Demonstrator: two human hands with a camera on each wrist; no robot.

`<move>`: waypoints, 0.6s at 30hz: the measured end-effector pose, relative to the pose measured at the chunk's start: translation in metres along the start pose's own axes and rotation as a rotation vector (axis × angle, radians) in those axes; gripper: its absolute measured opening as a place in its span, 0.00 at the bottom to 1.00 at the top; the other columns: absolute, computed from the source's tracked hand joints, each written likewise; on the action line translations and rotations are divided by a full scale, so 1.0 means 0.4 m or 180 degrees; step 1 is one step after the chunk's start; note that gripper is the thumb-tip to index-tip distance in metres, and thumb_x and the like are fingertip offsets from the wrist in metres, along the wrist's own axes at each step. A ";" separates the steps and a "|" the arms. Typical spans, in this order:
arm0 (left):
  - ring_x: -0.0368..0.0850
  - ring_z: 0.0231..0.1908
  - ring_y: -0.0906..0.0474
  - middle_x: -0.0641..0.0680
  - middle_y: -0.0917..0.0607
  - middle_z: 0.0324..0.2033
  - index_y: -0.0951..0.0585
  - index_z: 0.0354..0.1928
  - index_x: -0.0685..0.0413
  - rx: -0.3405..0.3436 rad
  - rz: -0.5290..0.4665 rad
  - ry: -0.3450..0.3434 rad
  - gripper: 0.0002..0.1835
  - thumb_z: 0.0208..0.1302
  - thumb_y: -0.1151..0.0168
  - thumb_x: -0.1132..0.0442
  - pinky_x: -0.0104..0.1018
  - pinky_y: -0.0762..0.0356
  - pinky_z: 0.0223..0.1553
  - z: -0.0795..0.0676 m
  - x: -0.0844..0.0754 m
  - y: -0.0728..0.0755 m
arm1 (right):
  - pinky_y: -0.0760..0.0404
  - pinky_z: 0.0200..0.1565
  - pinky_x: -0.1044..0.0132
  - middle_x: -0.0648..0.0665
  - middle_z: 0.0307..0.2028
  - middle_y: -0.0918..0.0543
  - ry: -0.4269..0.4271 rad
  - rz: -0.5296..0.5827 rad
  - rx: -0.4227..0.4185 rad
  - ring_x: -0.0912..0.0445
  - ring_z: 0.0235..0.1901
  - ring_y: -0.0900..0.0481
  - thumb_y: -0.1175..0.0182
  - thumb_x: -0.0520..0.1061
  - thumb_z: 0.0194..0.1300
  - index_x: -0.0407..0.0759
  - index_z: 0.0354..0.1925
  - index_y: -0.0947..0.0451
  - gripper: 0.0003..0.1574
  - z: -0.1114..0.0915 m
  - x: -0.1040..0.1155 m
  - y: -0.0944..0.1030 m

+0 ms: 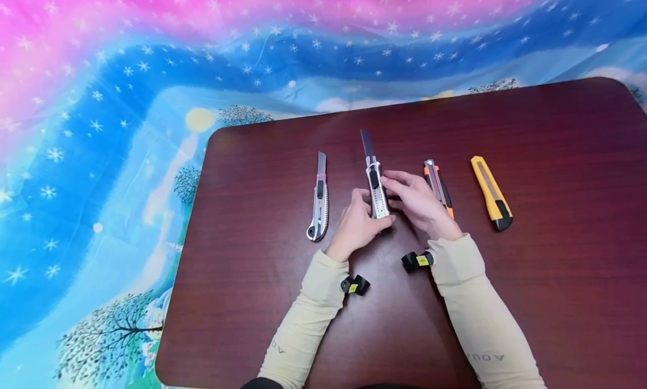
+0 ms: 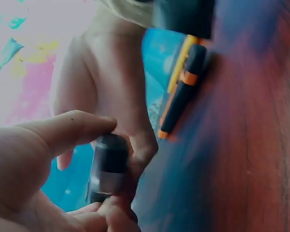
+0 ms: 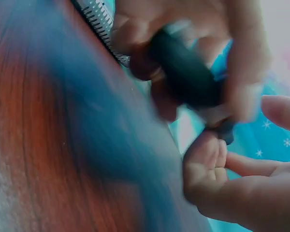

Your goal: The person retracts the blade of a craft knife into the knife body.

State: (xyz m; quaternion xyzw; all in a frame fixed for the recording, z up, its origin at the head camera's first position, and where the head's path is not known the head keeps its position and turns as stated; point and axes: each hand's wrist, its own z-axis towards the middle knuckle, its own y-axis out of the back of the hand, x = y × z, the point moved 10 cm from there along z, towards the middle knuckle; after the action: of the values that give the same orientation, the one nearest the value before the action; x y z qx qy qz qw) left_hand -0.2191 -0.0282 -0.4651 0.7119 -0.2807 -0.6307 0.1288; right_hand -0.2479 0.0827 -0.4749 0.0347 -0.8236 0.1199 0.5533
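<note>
- By the left hand [image 1: 356, 223], fingers curled, the silver cutter [image 1: 378, 195] is gripped near its base, above the table [image 1: 242, 299].
- Its side is held by the right hand [image 1: 419, 204], fingers bent.
- Rightward, orange-black cutter [image 1: 438, 181] and yellow cutter [image 1: 487, 190] are laid.

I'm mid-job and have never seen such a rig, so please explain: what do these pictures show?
There is no machine here: a person's bare left hand and right hand do the work. The wide picture comes from a camera worn on the head; the blurrier close-ups come from the left wrist camera and right wrist camera. On the table lie a slim silver cutter, an orange-and-black cutter and a yellow cutter. The hands hold a second silver cutter with its blade out: the left grips its lower end, the right is on it nearer the blade.
</note>
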 end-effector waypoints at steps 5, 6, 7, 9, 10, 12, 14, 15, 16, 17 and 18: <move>0.38 0.24 0.24 0.53 0.18 0.30 0.38 0.58 0.58 0.0289 -0.0747 0.0219 0.38 0.50 0.25 0.59 0.27 0.26 0.27 -0.004 0.007 0.000 | 0.23 0.40 0.73 0.55 0.36 0.20 -0.0029 0.0286 0.0110 0.63 0.36 0.24 0.48 0.48 0.73 0.33 0.61 0.35 0.25 0.013 0.002 -0.014; 0.39 0.23 0.23 0.54 0.18 0.30 0.39 0.59 0.58 0.0347 -0.0985 0.0292 0.38 0.50 0.25 0.61 0.28 0.24 0.27 -0.005 0.011 -0.003 | 0.23 0.41 0.72 0.55 0.36 0.20 -0.0058 0.0384 0.0138 0.63 0.36 0.24 0.48 0.48 0.73 0.35 0.58 0.34 0.23 0.016 0.001 -0.017; 0.39 0.23 0.22 0.54 0.19 0.30 0.39 0.59 0.59 0.0413 -0.1241 0.0369 0.38 0.50 0.26 0.65 0.29 0.21 0.27 -0.007 0.016 -0.008 | 0.23 0.42 0.71 0.54 0.36 0.21 -0.0095 0.0488 0.0175 0.62 0.37 0.24 0.48 0.49 0.73 0.38 0.56 0.33 0.20 0.019 -0.002 -0.020; 0.41 0.23 0.20 0.55 0.20 0.31 0.37 0.58 0.62 0.0545 -0.1693 0.0490 0.35 0.51 0.28 0.71 0.32 0.16 0.30 -0.010 0.024 -0.019 | 0.21 0.45 0.69 0.53 0.38 0.19 -0.0157 0.0702 0.0272 0.61 0.39 0.22 0.47 0.50 0.73 0.41 0.52 0.33 0.17 0.024 -0.005 -0.031; 0.42 0.23 0.19 0.55 0.20 0.31 0.35 0.57 0.64 0.0627 -0.1869 0.0528 0.33 0.51 0.29 0.73 0.34 0.14 0.31 -0.012 0.026 -0.026 | 0.20 0.47 0.67 0.52 0.39 0.17 -0.0178 0.0783 0.0333 0.60 0.41 0.20 0.47 0.51 0.72 0.41 0.52 0.34 0.17 0.025 -0.005 -0.037; 0.43 0.25 0.18 0.55 0.20 0.31 0.32 0.54 0.69 0.0794 -0.2068 0.0550 0.27 0.52 0.31 0.76 0.37 0.13 0.34 -0.018 0.025 -0.038 | 0.18 0.50 0.66 0.49 0.41 0.14 -0.0190 0.0928 0.0467 0.58 0.44 0.17 0.47 0.51 0.72 0.39 0.54 0.36 0.21 0.029 -0.005 -0.049; 0.42 0.26 0.17 0.55 0.20 0.31 0.30 0.52 0.72 0.0992 -0.2131 0.0512 0.24 0.54 0.33 0.77 0.39 0.13 0.36 -0.022 0.020 -0.052 | 0.18 0.53 0.64 0.45 0.41 0.12 -0.0182 0.1043 0.0583 0.55 0.46 0.15 0.47 0.51 0.73 0.36 0.56 0.38 0.24 0.031 -0.002 -0.060; 0.42 0.26 0.17 0.55 0.20 0.31 0.30 0.52 0.72 0.1085 -0.2121 0.0481 0.23 0.55 0.34 0.77 0.40 0.13 0.37 -0.024 0.016 -0.057 | 0.18 0.53 0.64 0.43 0.41 0.12 -0.0181 0.1088 0.0631 0.54 0.46 0.15 0.47 0.51 0.72 0.35 0.57 0.39 0.26 0.031 -0.001 -0.064; 0.40 0.27 0.18 0.56 0.19 0.33 0.30 0.53 0.72 0.1146 -0.2069 0.0428 0.24 0.55 0.33 0.76 0.38 0.13 0.38 -0.025 0.012 -0.060 | 0.18 0.53 0.64 0.43 0.41 0.12 -0.0182 0.1122 0.0670 0.54 0.46 0.14 0.46 0.51 0.72 0.35 0.57 0.40 0.27 0.032 0.000 -0.067; 0.39 0.28 0.18 0.58 0.19 0.35 0.31 0.54 0.72 0.1189 -0.2020 0.0371 0.26 0.54 0.33 0.76 0.37 0.14 0.39 -0.026 0.007 -0.061 | 0.17 0.53 0.64 0.42 0.41 0.12 -0.0182 0.1150 0.0696 0.54 0.45 0.14 0.46 0.51 0.72 0.34 0.58 0.41 0.28 0.034 0.000 -0.070; 0.39 0.30 0.19 0.61 0.18 0.37 0.31 0.55 0.72 0.1227 -0.1968 0.0310 0.26 0.54 0.33 0.76 0.35 0.15 0.40 -0.026 0.003 -0.062 | 0.17 0.52 0.64 0.41 0.40 0.12 -0.0183 0.1174 0.0711 0.53 0.44 0.14 0.46 0.51 0.72 0.33 0.59 0.41 0.29 0.035 0.000 -0.071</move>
State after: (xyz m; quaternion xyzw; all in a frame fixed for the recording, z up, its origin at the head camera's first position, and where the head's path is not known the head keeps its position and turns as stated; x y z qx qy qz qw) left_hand -0.2032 -0.0105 -0.4775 0.8035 -0.1595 -0.5406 -0.1912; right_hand -0.2554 0.0518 -0.4753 -0.0521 -0.8130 0.3086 0.4910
